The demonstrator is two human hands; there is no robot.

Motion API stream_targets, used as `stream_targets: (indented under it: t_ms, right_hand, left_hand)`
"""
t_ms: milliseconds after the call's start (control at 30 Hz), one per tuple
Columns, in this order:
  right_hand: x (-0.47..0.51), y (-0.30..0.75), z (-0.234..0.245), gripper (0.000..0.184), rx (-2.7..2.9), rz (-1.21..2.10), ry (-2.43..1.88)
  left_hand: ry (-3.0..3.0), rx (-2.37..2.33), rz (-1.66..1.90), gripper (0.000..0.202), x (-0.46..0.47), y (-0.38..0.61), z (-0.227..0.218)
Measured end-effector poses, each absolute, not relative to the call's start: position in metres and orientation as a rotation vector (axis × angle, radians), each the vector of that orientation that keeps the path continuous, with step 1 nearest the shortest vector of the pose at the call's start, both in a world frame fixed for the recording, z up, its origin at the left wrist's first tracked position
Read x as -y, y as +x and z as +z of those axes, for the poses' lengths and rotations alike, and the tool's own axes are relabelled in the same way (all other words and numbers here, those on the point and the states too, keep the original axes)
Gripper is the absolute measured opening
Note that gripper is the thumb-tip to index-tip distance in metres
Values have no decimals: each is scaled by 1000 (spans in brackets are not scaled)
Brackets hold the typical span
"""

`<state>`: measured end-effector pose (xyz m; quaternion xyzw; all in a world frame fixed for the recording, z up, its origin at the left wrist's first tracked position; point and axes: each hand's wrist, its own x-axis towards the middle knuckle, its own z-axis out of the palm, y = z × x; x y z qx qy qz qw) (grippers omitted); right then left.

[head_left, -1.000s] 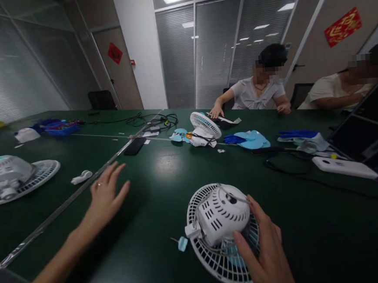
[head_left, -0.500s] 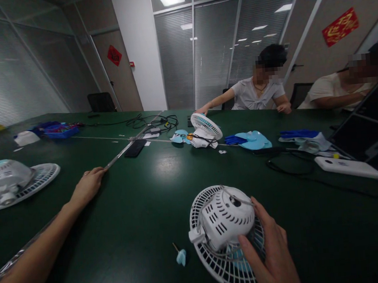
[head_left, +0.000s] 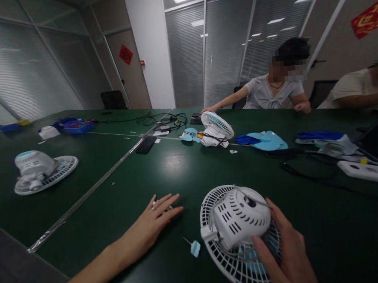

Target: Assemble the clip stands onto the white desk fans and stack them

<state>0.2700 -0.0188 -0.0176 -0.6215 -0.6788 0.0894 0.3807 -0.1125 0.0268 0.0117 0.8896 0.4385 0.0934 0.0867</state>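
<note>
A small white fan (head_left: 242, 215) lies with its grille (head_left: 220, 261) down on the green table and its slotted motor housing up. My right hand (head_left: 290, 247) grips the housing from the right, thumb on the near side and fingers on the far side. Left of the fan, my left hand (head_left: 158, 216) hovers low over the table, palm down. A small whitish piece shows between its thumb and fingers, too little visible to name. Between that hand and the fan lies a light-blue knob with a thin metal shaft (head_left: 195, 248).
A second fan (head_left: 35, 166) lies at the left, beyond a metal seam strip (head_left: 94, 188). A third fan (head_left: 216, 128) stands by a co-worker's hand (head_left: 210, 109). Light-blue blades (head_left: 269, 140), a phone (head_left: 146, 145), cables (head_left: 174, 120) and a white power strip (head_left: 371, 170) lie farther back.
My left hand has come away from the metal seam strip and moved right, close to the fan. My right hand stays on the fan. The view has turned slightly left.
</note>
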Motion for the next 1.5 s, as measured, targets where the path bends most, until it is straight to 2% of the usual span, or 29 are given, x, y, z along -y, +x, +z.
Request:
stream_targets:
  t_ms: [100, 200, 333, 500, 667, 833, 933, 1033, 1167, 1233, 1367, 1500]
  right_hand:
    - [18, 269, -16, 75, 1750, 231, -1571]
    - [17, 271, -15, 76, 1736, 257, -1586]
    - [19, 272, -16, 76, 1710, 292, -1606]
    - [16, 271, -21, 76, 1728, 236, -1593]
    - [-10, 281, -21, 78, 1853, 194, -1504]
    - [-45, 296, -12, 70, 2051, 214, -1409]
    - [-60, 305, -7, 73, 2108, 202, -1354]
    - [-64, 311, -3, 74, 2063, 178, -1432]
    - [-53, 310, -1, 64, 1997, 226, -1545]
    - [-45, 306, -2, 60, 1995, 268, -1543]
    - [-37, 298, -9, 56, 1948, 270, -1520]
    - [-35, 296, -7, 55, 1886, 158, -1437]
  left_hand:
    - [2690, -1398, 308, 62, -27, -117, 25]
    - [2531, -1871, 554, 54, -53, -168, 32]
    - [2256, -2147, 523, 65, -92, -252, 19]
    - [2253, -2010, 370, 66, -89, -259, -4]
    - [2383, -1712, 360, 58, -51, -176, -5]
    - [2485, -1346, 360, 61, -34, -83, 4]
    - [2482, -1218, 396, 58, -38, -50, 9]
    - [2440, -1187, 427, 48, -41, -41, 13]
    - [2383, -1159, 439, 43, -39, -47, 16]
    - [2318, -1090, 471, 42, -39, -49, 17]
    - [2147, -1091, 598, 26, -40, -50, 22]
    - [1995, -1121, 716, 24, -27, -46, 37]
